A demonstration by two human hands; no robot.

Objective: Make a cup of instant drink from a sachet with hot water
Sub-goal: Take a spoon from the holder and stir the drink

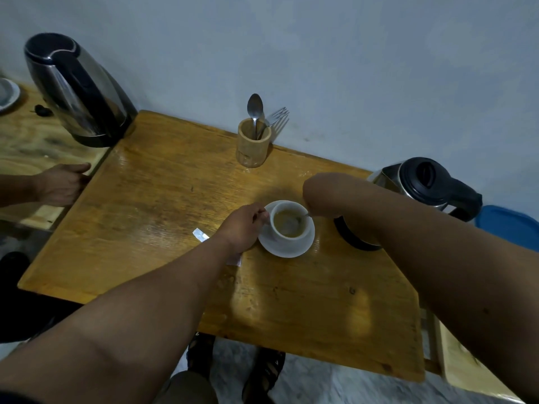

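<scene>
A white cup (288, 233) full of light brown drink stands on a white saucer (291, 249) in the middle of the wooden table (163, 199). My left hand (243, 225) grips the cup's handle on its left side. My right hand (323, 196) is above the cup's right rim and pinches a small metal spoon (303, 217) whose bowl dips into the drink. A torn white sachet (200, 235) lies on the table just left of my left wrist. A steel kettle with a black lid (428, 185) stands to the right, partly hidden behind my right forearm.
A second steel kettle (78, 91) stands at the back left. A wooden holder (253, 147) with a spoon and fork sits by the wall. Another person's hand (61, 185) rests on the table's left edge. A blue lid (510, 225) is at far right.
</scene>
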